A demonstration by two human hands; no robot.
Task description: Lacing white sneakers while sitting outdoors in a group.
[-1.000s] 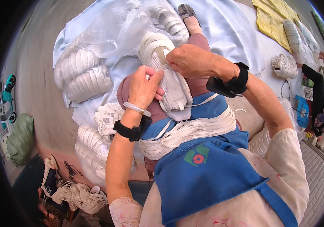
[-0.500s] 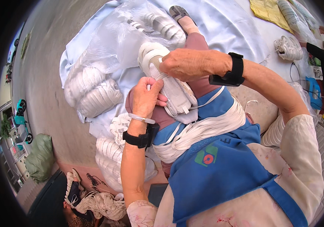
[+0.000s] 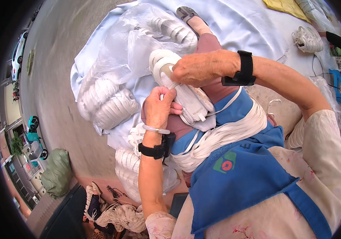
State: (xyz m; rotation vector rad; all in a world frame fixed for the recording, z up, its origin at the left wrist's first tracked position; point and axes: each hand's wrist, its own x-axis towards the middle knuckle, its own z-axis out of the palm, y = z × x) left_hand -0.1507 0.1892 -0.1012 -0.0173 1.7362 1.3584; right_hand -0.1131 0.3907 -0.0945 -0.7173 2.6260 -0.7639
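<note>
White shoe [image 3: 187,98] is over my lap, between my two hands, with its rounded end pointing away from me. My left hand [image 3: 158,106] is at its left edge, thumb and index finger pinched together on a white lace [image 3: 162,96], a bit of it poking out. My right hand [image 3: 194,69] is curled over the upper part of the shoe; the fingertips are tucked out of sight, so honestly can't tell if they're pinching anything.

Got a fat hank of white cord [image 3: 226,139] lying right across my blue apron [image 3: 240,187], just behind the shoe. Off to my left there's a plastic-wrapped white bundle [image 3: 112,106] on the pale blue cloth [image 3: 242,24], and a clear plastic bag [image 3: 138,49] sits past the shoe. Way over left, a bulging green sack [image 3: 57,174].
</note>
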